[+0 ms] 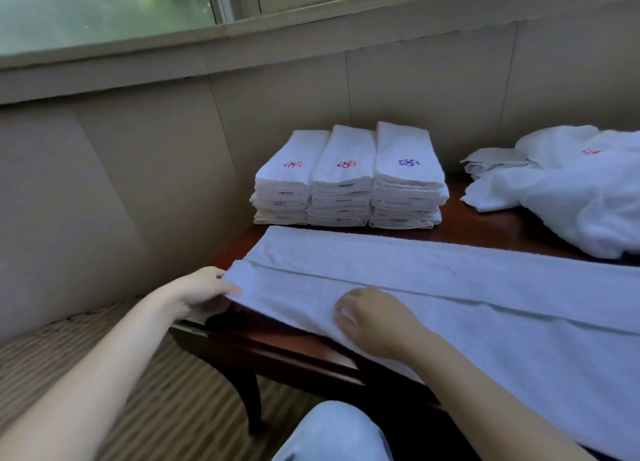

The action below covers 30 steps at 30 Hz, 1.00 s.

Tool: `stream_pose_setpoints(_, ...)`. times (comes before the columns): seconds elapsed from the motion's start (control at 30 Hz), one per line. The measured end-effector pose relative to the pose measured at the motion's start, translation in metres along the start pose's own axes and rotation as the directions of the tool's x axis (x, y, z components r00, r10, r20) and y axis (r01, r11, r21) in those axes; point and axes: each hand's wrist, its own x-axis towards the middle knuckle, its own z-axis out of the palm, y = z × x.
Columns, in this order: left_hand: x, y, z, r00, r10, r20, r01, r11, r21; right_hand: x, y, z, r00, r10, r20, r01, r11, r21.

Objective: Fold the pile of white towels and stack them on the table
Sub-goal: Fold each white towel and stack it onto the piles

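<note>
- The window [104, 10] fills the 10 to 11 o'clock part of the view, above a pale panelled wall.
- A striped carpet [166, 391] covers the floor at 7 o'clock.
- The left hand [204, 290], at 8 o'clock of centre, pinches the left end corner of the towel [467, 287]; its thumb lies on top of the cloth and its fingers curl beneath the edge.
- The dark wooden table [277, 346] stands against the wall, and its near left corner shows bare below that hand.
- Three stacks of folded towels [346, 180] sit side by side at the table's far edge, at 12 o'clock of the right hand. The left and middle top towels bear a red emblem, the right one a blue emblem.
- A knee [332, 433] in light blue cloth shows at 6 o'clock.
- The right hand [374, 322] rests on the towel's near edge, fingers curled down and gripping a bit of cloth.
- The towel lies lengthwise across the table's front, folded along its length, and runs out toward 4 o'clock.
- The pile of unfolded towels [571, 190] lies crumpled on the table at 2 o'clock, apart from the stacks.
</note>
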Motion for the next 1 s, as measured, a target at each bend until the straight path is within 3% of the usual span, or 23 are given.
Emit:
stream_pose_setpoints(0.1, 0.006, -0.005, -0.004, 0.953, 0.009, -0.302, -0.166, 0.852, -0.496, -0.017, -0.003, 0.0, 0.999, -0.01, -0.035, 0.011, 0.999, 0.03)
stream_pose_setpoints(0.17, 0.013, -0.012, 0.003, 0.914, -0.072, -0.4, -0.198, 0.781, -0.592, -0.026, -0.001, 0.0, 0.999, -0.021, -0.044, 0.021, 1.0, -0.005)
stream_pose_setpoints(0.23, 0.017, -0.02, 0.011, 0.83, -0.101, -0.548, -0.126, 0.925, -0.36, -0.033, 0.002, 0.001, 0.999, -0.023, -0.041, 0.02, 0.997, -0.077)
stream_pose_setpoints(0.3, 0.015, -0.028, 0.017, 0.771, 0.06, -0.634, -0.031, 0.998, 0.057, -0.039, 0.004, 0.001, 0.999, -0.012, -0.043, 0.007, 0.994, -0.112)
stream_pose_setpoints(0.4, 0.016, -0.036, 0.021, 0.844, 0.309, -0.438, -0.08, 0.88, 0.467, -0.046, 0.006, -0.001, 0.999, -0.013, -0.042, 0.007, 0.99, -0.143)
stream_pose_setpoints(0.47, 0.018, -0.042, 0.025, 0.896, 0.361, -0.259, -0.111, 0.747, 0.656, -0.049, 0.002, -0.001, 0.998, -0.017, -0.054, 0.007, 0.983, -0.184)
stream_pose_setpoints(0.5, 0.017, -0.045, 0.025, 0.898, 0.367, -0.243, -0.103, 0.712, 0.695, -0.049, -0.001, -0.001, 0.998, -0.011, -0.059, -0.003, 0.974, -0.227)
stream_pose_setpoints(0.6, 0.009, -0.048, 0.016, 0.858, 0.382, -0.344, -0.077, 0.757, 0.649, -0.046, -0.012, 0.004, 0.996, 0.02, -0.084, -0.046, 0.948, -0.314)
stream_pose_setpoints(0.67, 0.002, -0.041, 0.005, 0.826, 0.457, -0.33, -0.152, 0.744, 0.651, -0.044, -0.013, -0.002, 0.99, 0.058, -0.132, -0.095, 0.952, -0.291)
stream_pose_setpoints(0.8, -0.001, -0.009, -0.027, 0.739, 0.64, -0.209, -0.332, 0.617, 0.714, -0.032, 0.015, -0.049, 0.95, 0.274, -0.148, -0.26, 0.959, 0.11)
stream_pose_setpoints(0.87, 0.015, 0.008, -0.039, 0.716, 0.648, -0.259, -0.381, 0.674, 0.633, -0.022, 0.039, -0.078, 0.938, 0.316, -0.145, -0.283, 0.935, 0.213)
stream_pose_setpoints(1.0, 0.066, 0.049, -0.032, 0.777, 0.489, -0.397, -0.417, 0.872, 0.258, 0.016, 0.089, -0.104, 0.935, 0.342, -0.092, -0.34, 0.94, 0.04)
